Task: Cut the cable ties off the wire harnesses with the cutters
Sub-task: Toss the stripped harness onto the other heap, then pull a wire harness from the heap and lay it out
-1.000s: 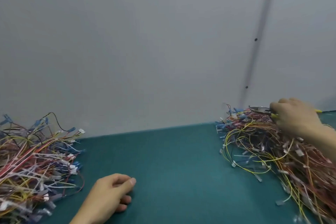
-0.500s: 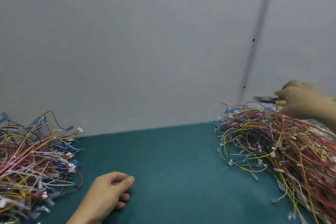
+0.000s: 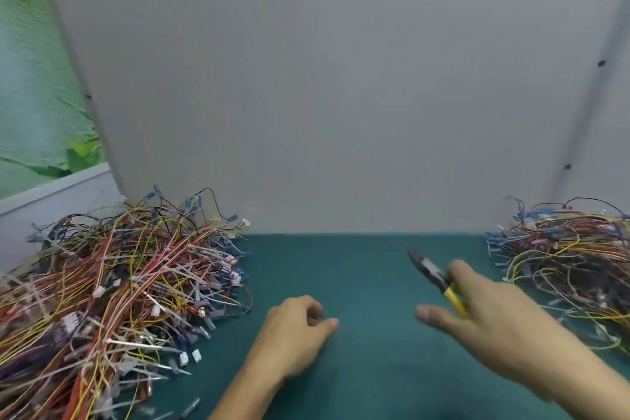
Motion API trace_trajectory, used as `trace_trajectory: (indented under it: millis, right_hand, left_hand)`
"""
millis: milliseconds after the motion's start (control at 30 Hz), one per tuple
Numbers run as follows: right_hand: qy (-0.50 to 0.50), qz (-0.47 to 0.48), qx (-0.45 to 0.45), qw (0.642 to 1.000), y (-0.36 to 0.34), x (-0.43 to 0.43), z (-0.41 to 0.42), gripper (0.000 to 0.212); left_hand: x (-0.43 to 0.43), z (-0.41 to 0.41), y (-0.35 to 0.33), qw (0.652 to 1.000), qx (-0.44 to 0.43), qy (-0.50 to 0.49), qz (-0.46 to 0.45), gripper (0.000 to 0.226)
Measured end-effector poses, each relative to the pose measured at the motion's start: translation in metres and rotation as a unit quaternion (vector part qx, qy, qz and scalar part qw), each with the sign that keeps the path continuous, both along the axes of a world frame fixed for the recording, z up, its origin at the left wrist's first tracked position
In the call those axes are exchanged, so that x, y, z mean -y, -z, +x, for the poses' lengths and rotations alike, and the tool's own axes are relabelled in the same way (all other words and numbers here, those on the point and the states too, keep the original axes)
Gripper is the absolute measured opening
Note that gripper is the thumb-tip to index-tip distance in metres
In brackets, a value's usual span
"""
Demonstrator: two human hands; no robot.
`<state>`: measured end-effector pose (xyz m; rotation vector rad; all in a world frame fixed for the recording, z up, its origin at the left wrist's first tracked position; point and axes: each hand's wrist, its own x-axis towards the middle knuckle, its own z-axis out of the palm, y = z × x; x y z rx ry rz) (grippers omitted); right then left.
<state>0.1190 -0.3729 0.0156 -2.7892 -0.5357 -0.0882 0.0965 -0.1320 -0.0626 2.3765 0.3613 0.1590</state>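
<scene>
My right hand [image 3: 491,320] holds the yellow-handled cutters [image 3: 438,280] above the green mat, with the dark jaws pointing up and to the left. My left hand [image 3: 293,334] rests on the mat with its fingers loosely curled and nothing in it. A big heap of tied wire harnesses [image 3: 112,286] with white cable ties lies on the left, just beside my left hand. A second heap of harnesses [image 3: 566,256] lies at the right edge, behind my right hand.
The green mat [image 3: 358,269] runs between the two heaps. A grey wall panel [image 3: 324,95] stands right behind the mat. A green printed surface [image 3: 30,95] shows at the far left beyond the panel.
My right hand lifted the cutters off the right heap and carried them left and toward me, over the mat. My view swung left. The left hand stayed put.
</scene>
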Motion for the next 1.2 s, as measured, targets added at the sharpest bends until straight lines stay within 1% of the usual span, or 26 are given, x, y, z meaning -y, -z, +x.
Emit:
trace_trajectory:
  millis: [67, 100, 167, 200, 300, 367, 467, 533, 567, 600, 633, 667, 733, 767, 867, 933, 967, 1000, 1067, 1133, 1200]
  right_hand:
    - [-0.003, -0.021, -0.087, 0.996, 0.034, -0.013, -0.004, 0.044]
    - [-0.006, -0.024, -0.111, 0.993, 0.048, -0.018, -0.004, 0.043]
    - [-0.006, -0.024, -0.124, 0.992, 0.067, -0.026, -0.005, 0.043]
    - [-0.003, -0.024, -0.114, 0.993, 0.074, -0.029, -0.004, 0.043]
    - [0.000, -0.038, -0.008, 0.999, 0.090, -0.032, -0.005, 0.041]
    - [-0.024, -0.051, 0.049, 0.997, 0.097, -0.030, -0.003, 0.045]
    - [-0.051, -0.040, 0.071, 0.995, 0.098, -0.025, 0.003, 0.054]
    - [-0.053, -0.061, 0.069, 0.994, 0.094, -0.024, 0.006, 0.058]
    - [-0.049, -0.071, 0.065, 0.994, 0.090, -0.025, 0.004, 0.055]
    - [-0.053, -0.079, 0.070, 0.993, 0.088, -0.027, 0.004, 0.047]
    - [-0.075, -0.075, 0.116, 0.988, 0.091, -0.029, 0.008, 0.045]
    - [-0.085, -0.040, 0.159, 0.983, 0.094, -0.029, 0.010, 0.056]
    - [-0.096, 0.032, 0.286, 0.953, 0.104, -0.028, 0.009, 0.078]
    - [-0.095, 0.052, 0.312, 0.944, 0.109, -0.030, 0.007, 0.082]
    - [-0.080, 0.044, 0.355, 0.930, 0.116, -0.034, 0.006, 0.082]
    - [-0.075, 0.034, 0.364, 0.928, 0.121, -0.035, 0.009, 0.080]
    - [-0.074, 0.039, 0.368, 0.926, 0.123, -0.035, 0.009, 0.079]
    - [-0.075, 0.047, 0.375, 0.923, 0.125, -0.035, 0.010, 0.077]
    - [-0.075, 0.051, 0.381, 0.920, 0.127, -0.035, 0.013, 0.076]
    - [-0.078, 0.051, 0.386, 0.918, 0.128, -0.035, 0.014, 0.076]
    - [-0.081, 0.056, 0.383, 0.919, 0.127, -0.035, 0.012, 0.077]
  left_hand:
    - [-0.002, -0.002, -0.001, 0.999, -0.005, -0.003, 0.037, 0.031]
    - [-0.003, -0.004, -0.002, 0.999, -0.009, -0.005, 0.043, 0.033]
    - [-0.004, -0.005, -0.004, 0.998, -0.016, -0.010, 0.056, 0.037]
    - [-0.004, -0.005, -0.004, 0.998, -0.019, -0.012, 0.065, 0.039]
    - [-0.004, -0.005, -0.005, 0.995, -0.030, -0.024, 0.089, 0.042]
    - [-0.004, -0.006, -0.005, 0.994, -0.039, -0.026, 0.103, 0.043]
    - [-0.004, -0.007, -0.006, 0.992, -0.048, -0.026, 0.117, 0.044]
    - [-0.005, -0.007, -0.008, 0.990, -0.051, -0.028, 0.127, 0.044]
    - [-0.006, -0.007, -0.009, 0.989, -0.050, -0.032, 0.134, 0.044]
    - [-0.008, -0.008, -0.011, 0.988, -0.048, -0.037, 0.142, 0.044]
    - [-0.010, -0.008, -0.013, 0.987, -0.043, -0.042, 0.151, 0.043]
    - [-0.012, -0.010, -0.016, 0.985, -0.035, -0.049, 0.159, 0.042]
    - [-0.018, -0.011, -0.025, 0.980, -0.017, -0.064, 0.185, 0.039]
    - [-0.021, -0.012, -0.031, 0.977, -0.003, -0.076, 0.201, 0.036]
    - [-0.041, -0.011, -0.053, 0.956, 0.075, -0.131, 0.251, 0.025]
    - [-0.060, -0.010, -0.070, 0.930, 0.123, -0.178, 0.296, 0.020]
    - [-0.071, -0.010, -0.078, 0.915, 0.130, -0.201, 0.325, 0.019]
    - [-0.083, -0.010, -0.086, 0.901, 0.123, -0.220, 0.353, 0.020]
    - [-0.105, -0.010, -0.096, 0.883, 0.072, -0.246, 0.393, 0.024]
    - [-0.123, -0.010, -0.098, 0.878, 0.011, -0.254, 0.405, 0.020]
    - [-0.137, -0.010, -0.094, 0.880, -0.026, -0.245, 0.406, 0.012]
